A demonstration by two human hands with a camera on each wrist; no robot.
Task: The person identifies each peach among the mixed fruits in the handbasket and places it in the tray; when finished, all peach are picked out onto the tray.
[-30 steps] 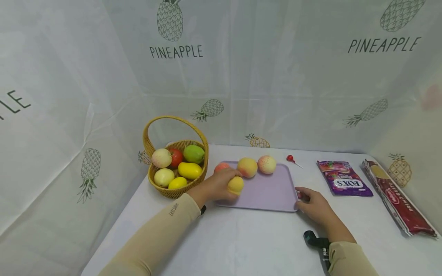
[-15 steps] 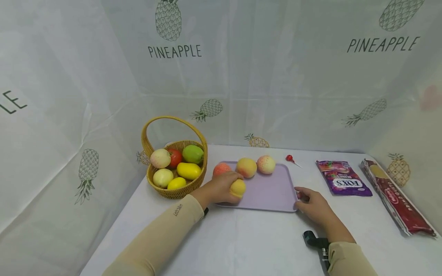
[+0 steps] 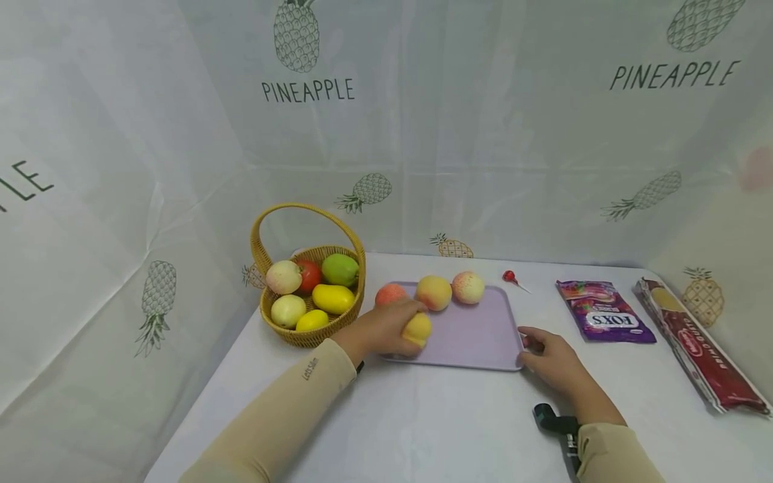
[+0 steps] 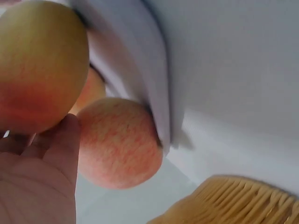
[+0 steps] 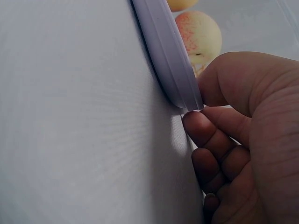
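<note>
My left hand (image 3: 386,329) grips a yellow peach (image 3: 417,329) with a red blush, over the front left part of the lilac tray (image 3: 474,341). In the left wrist view the fingers curl under this peach, close beside a pinkish-red peach (image 4: 120,142). That red peach, a yellow-orange peach (image 3: 433,293) and a pale speckled peach (image 3: 468,288) sit along the tray's back edge. My right hand (image 3: 552,362) pinches the tray's right edge near the front corner. In the right wrist view the thumb presses the rim, with the fingertips just below it.
A handled wicker basket (image 3: 352,315) of several fruits stands left of the tray. A red lollipop (image 3: 510,276) lies behind the tray's right corner. Further right are a purple candy bag (image 3: 605,312) and a long red biscuit packet (image 3: 700,349). A printed curtain rises behind the table.
My left hand has shifted slightly right with the yellow peach, uncovering more of the red peach behind it. My right hand keeps its hold on the tray's edge.
</note>
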